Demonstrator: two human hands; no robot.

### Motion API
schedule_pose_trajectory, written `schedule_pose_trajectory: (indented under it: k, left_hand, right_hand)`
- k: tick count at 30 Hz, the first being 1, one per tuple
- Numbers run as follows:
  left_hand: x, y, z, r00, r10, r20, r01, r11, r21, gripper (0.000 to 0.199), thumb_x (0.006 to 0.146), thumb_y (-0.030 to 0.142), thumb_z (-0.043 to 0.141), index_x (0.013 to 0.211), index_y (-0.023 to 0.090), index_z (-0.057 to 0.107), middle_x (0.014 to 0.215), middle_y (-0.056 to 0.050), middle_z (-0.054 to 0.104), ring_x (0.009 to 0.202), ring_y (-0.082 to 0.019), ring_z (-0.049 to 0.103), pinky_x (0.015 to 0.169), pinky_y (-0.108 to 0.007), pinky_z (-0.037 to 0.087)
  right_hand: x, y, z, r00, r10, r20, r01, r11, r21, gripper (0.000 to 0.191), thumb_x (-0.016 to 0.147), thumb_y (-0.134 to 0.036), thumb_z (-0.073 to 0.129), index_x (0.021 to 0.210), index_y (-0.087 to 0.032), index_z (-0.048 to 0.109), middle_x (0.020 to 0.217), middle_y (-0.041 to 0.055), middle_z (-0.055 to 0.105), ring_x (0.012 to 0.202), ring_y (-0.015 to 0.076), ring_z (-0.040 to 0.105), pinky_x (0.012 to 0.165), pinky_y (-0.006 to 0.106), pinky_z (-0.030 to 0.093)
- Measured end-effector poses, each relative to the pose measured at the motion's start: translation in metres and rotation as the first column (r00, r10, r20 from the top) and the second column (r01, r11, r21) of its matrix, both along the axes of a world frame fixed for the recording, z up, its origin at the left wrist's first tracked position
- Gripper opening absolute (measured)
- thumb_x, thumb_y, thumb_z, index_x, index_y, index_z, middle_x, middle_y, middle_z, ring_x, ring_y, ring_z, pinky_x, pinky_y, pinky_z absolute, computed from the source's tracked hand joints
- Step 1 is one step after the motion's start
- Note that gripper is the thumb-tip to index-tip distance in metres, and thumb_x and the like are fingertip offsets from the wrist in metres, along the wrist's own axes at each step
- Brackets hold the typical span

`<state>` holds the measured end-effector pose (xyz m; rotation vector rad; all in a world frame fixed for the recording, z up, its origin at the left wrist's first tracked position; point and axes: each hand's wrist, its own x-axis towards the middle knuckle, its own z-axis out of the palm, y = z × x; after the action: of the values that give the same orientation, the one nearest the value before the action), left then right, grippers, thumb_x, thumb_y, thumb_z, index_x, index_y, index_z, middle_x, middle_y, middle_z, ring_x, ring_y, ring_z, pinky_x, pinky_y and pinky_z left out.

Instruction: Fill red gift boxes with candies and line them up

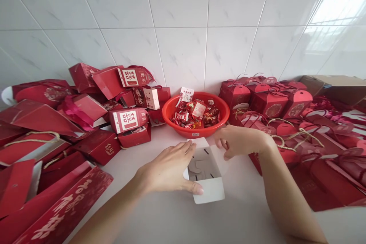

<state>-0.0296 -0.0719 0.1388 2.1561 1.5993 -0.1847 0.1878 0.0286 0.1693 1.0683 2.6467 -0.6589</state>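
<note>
A small white paper box (208, 189) lies tilted on the table in front of me, its inside facing up with several dark slits and a curved tab showing. My left hand (168, 167) grips it along the left side, the thumb over the near part and the fingers stretched along the far left edge. My right hand (243, 141) is beside the box's far right edge, fingers curled downward and somewhat blurred. Whether it touches a flap there, I cannot tell. Just beyond both hands stands a red plastic basin (195, 134) with wrapped candies (197, 114) in it.
Red gift boxes (97, 146) of several shapes are piled on the left. More red boxes (268, 103) with ribbons and rope handles stand on the right. A brown cardboard box (331, 84) is at the far right. A white tiled wall (180, 53) rises behind the table.
</note>
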Motion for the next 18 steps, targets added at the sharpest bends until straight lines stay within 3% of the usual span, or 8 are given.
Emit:
schedule_pose_trajectory:
  k: [3, 8, 11, 13, 18]
  left_hand:
    - [-0.002, 0.003, -0.001, 1.000, 0.021, -0.022, -0.021, 1.000, 0.004, 0.119, 0.065, 0.073, 0.073, 0.160, 0.022, 0.022, 0.168, -0.015, 0.014, 0.153, -0.038, 0.019, 0.121, -0.052, 0.028]
    - [0.000, 0.005, -0.001, 0.992, 0.129, -0.005, -0.128, 0.990, 0.058, 0.116, 0.058, 0.065, 0.081, 0.155, 0.025, 0.033, 0.166, -0.016, 0.023, 0.151, -0.043, 0.023, 0.118, -0.056, 0.032]
    - [-0.001, 0.008, 0.001, 0.989, 0.143, -0.029, -0.142, 0.988, 0.055, 0.111, 0.059, 0.063, 0.080, 0.152, 0.020, 0.039, 0.160, -0.020, 0.037, 0.148, -0.044, 0.031, 0.115, -0.053, 0.036]
    - [-0.003, 0.011, 0.002, 0.989, 0.139, -0.054, -0.138, 0.990, 0.026, 0.113, 0.061, 0.065, 0.078, 0.154, 0.018, 0.034, 0.154, -0.021, 0.045, 0.144, -0.043, 0.038, 0.110, -0.050, 0.040]
    - [-0.009, 0.019, -0.002, 0.973, 0.216, -0.082, -0.221, 0.974, -0.050, 0.126, 0.052, 0.079, 0.073, 0.157, 0.027, 0.027, 0.146, -0.017, 0.054, 0.134, -0.047, 0.049, 0.100, -0.050, 0.046]
  right_hand:
    - [0.002, 0.007, -0.004, 0.994, -0.065, 0.083, 0.063, 0.998, 0.022, 0.028, 0.068, -0.018, 0.079, 0.094, -0.019, 0.067, 0.096, 0.0030, 0.066, 0.082, 0.0188, 0.061, 0.059, 0.025, 0.037]
    - [-0.017, 0.004, -0.010, 0.985, -0.026, 0.172, 0.019, 0.999, 0.040, 0.025, 0.071, -0.017, 0.077, 0.094, -0.016, 0.066, 0.103, 0.0067, 0.067, 0.083, 0.0194, 0.062, 0.058, 0.025, 0.037]
    - [-0.029, 0.000, -0.014, 0.972, 0.024, 0.235, -0.034, 0.999, 0.039, 0.016, 0.073, -0.018, 0.073, 0.087, -0.014, 0.066, 0.095, 0.0080, 0.069, 0.078, 0.0198, 0.063, 0.055, 0.025, 0.037]
    - [-0.033, 0.000, -0.016, 0.964, 0.073, 0.256, -0.081, 0.996, 0.020, 0.006, 0.074, -0.015, 0.068, 0.079, -0.014, 0.066, 0.084, 0.0075, 0.069, 0.073, 0.0191, 0.063, 0.055, 0.026, 0.037]
    - [-0.025, 0.010, -0.018, 0.982, 0.071, 0.174, -0.047, 0.990, -0.136, 0.007, 0.078, -0.018, 0.061, 0.073, -0.013, 0.062, 0.074, 0.0059, 0.067, 0.061, 0.0154, 0.062, 0.055, 0.025, 0.044]
